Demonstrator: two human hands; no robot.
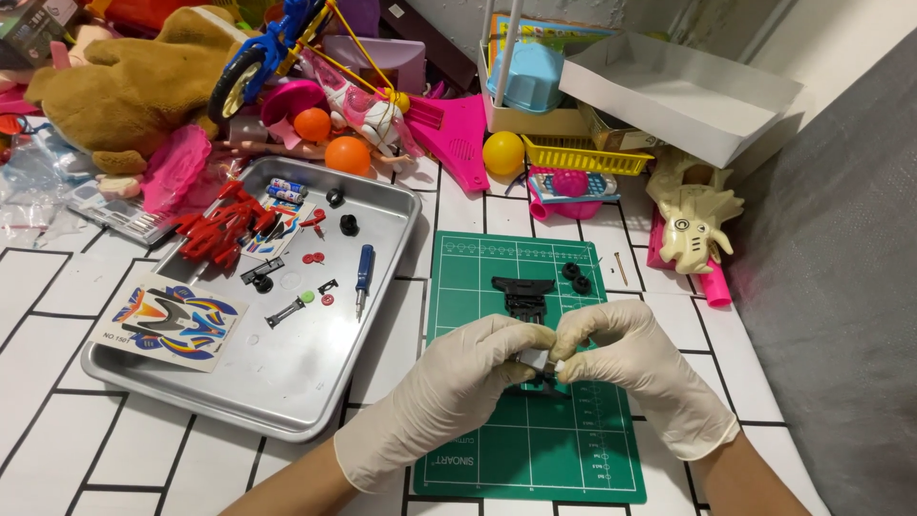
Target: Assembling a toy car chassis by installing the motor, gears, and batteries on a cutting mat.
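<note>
Both hands wear white gloves and meet over a green cutting mat (pixel 535 449). My left hand (pixel 458 387) and my right hand (pixel 635 368) pinch a small grey-white block (pixel 535 360) between their fingertips, with a black plastic part under it, mostly hidden. A black toy chassis piece (pixel 523 294) lies on the mat just beyond the hands. Two small black wheels (pixel 576 276) sit at the mat's upper right.
A metal tray (pixel 287 382) at left holds red plastic parts (pixel 222 227), a sticker sheet (pixel 172 320), a blue screwdriver (pixel 363 277), batteries and small black pieces. Toys crowd the back: a plush animal (pixel 124 86), orange and yellow balls, a white box (pixel 683 91), a dinosaur figure (pixel 693 225).
</note>
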